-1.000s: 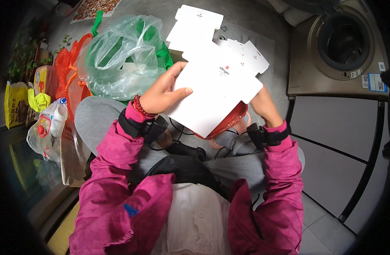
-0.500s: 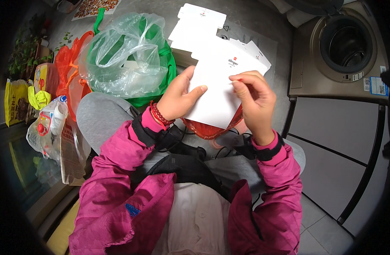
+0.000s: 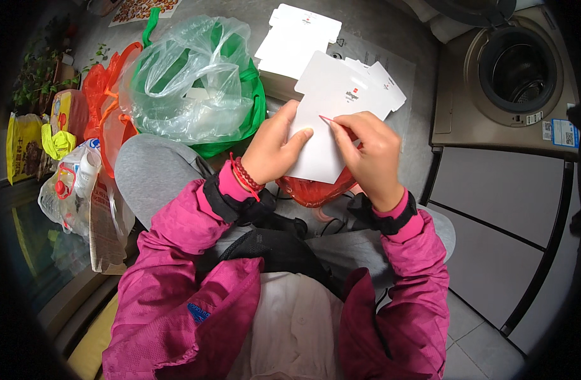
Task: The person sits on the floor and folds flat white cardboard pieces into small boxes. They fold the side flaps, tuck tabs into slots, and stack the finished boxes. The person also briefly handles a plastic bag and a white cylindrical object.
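Note:
My left hand point(image 3: 274, 144) grips the left edge of a flat white cardboard box blank point(image 3: 319, 149), thumb on top. The blank has a small red and black print near its far end and tilts over a red container point(image 3: 310, 192), mostly hidden below. In my right hand point(image 3: 374, 155), thumb and forefinger pinch a thin red sliver point(image 3: 326, 118). Its pointed end lies over the middle of the blank; whether it touches the surface I cannot tell. More white blanks point(image 3: 391, 79) show just beyond the held one.
Beyond my left hand a stack of white blanks point(image 3: 296, 38) stands on the floor. Left of it is a green bag point(image 3: 255, 95) lined with clear plastic point(image 3: 183, 82). Red bags point(image 3: 103, 88) and other packages lie farther left. A front-loading washing machine point(image 3: 455, 114) stands at right.
The white blank has turned and tilted, looking narrower now. My right hand has shifted left and nearer, and the red sliver in its fingers shows more clearly.

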A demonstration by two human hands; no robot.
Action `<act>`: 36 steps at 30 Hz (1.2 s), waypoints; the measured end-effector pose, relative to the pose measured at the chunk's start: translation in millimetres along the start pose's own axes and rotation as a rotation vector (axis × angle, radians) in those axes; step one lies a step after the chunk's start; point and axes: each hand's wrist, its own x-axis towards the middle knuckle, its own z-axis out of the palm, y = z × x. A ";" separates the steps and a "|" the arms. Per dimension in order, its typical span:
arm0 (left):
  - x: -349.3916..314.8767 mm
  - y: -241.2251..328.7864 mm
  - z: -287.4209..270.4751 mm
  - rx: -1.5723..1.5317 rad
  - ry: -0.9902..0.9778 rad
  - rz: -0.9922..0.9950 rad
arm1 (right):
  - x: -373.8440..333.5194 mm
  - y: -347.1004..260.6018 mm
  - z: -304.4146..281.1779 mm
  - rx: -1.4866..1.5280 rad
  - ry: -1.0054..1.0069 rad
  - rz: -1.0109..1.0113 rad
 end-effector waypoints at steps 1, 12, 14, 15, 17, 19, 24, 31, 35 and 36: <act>-0.1 0.5 0.3 0.029 0.006 0.029 | 0.8 0.4 1.8 -0.007 -0.003 -0.025; -1.7 3.7 5.3 0.156 0.059 0.138 | -0.4 -7.9 7.0 0.118 -0.044 0.093; -2.5 4.7 5.4 0.164 0.067 0.135 | 0.4 -8.4 8.1 0.156 -0.028 0.105; -2.8 5.1 5.3 0.180 0.074 0.146 | 0.5 -8.6 8.1 0.172 -0.011 0.142; -2.2 5.3 4.7 0.132 0.079 0.140 | 0.9 -8.8 7.8 0.210 0.018 0.217; -1.8 5.4 3.8 0.103 0.081 0.138 | 1.3 -9.3 8.1 0.214 0.041 0.210; -0.7 6.8 4.1 0.095 0.089 0.129 | 2.3 -10.0 8.5 0.201 0.036 0.187; -5.4 9.9 6.7 0.245 0.146 0.186 | 1.8 -9.6 6.9 0.144 0.008 0.156; -10.2 5.3 12.8 0.422 0.146 0.239 | 0.3 -9.0 7.2 0.058 -0.019 0.084; -10.9 3.3 14.4 0.471 0.141 0.265 | -0.2 -8.9 7.1 0.040 -0.027 0.079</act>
